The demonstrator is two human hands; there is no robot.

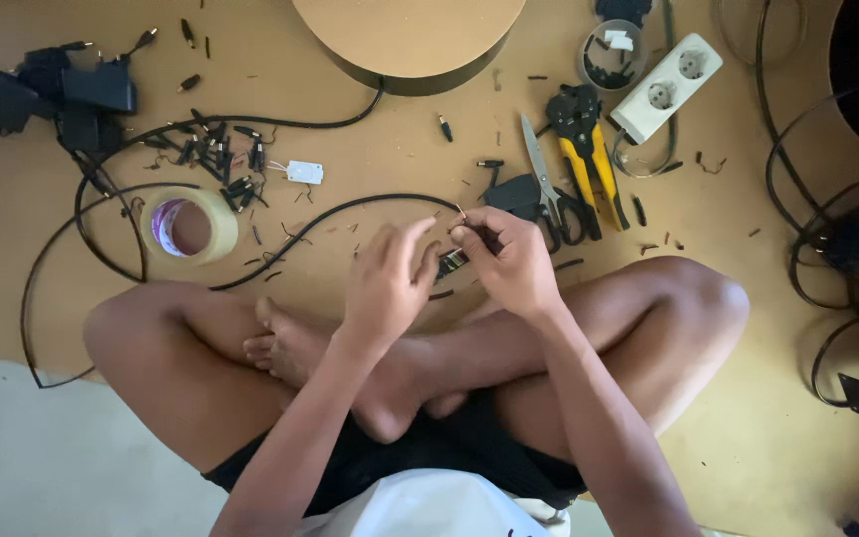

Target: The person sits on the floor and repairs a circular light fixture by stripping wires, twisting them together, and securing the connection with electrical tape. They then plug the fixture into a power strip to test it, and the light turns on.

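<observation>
Nearest the camera, the person sits cross-legged on a tan floor, and both hands meet just beyond the crossed shins. The left hand (390, 273) curls with its fingertips gathered toward the right, apparently steadying a small dark part (452, 262) that shows between the two hands; what exactly that part is, the view is too small to tell. The right hand (509, 261) pinches the stripped end of a black cable (350, 209) between thumb and forefinger, with fine bare wire tips (460, 211) sticking up just past the fingers. The step in hand looks like joining or twisting wire ends at a connector, and the next move would call for a steady fingertip grip and fine alignment. The cable curves away left across the floor. A roll of clear tape (189, 226) lies to the left, with a scatter of small black plugs (221, 159) beyond it and a heap of black power adapters (57, 94) at far left. Just right of the hands lie scissors (549, 189) and a yellow-handled wire stripper (589, 149), with a white socket strip (666, 88) and a small round dish of bits (610, 55) farther off. Nothing crowds the hands.
</observation>
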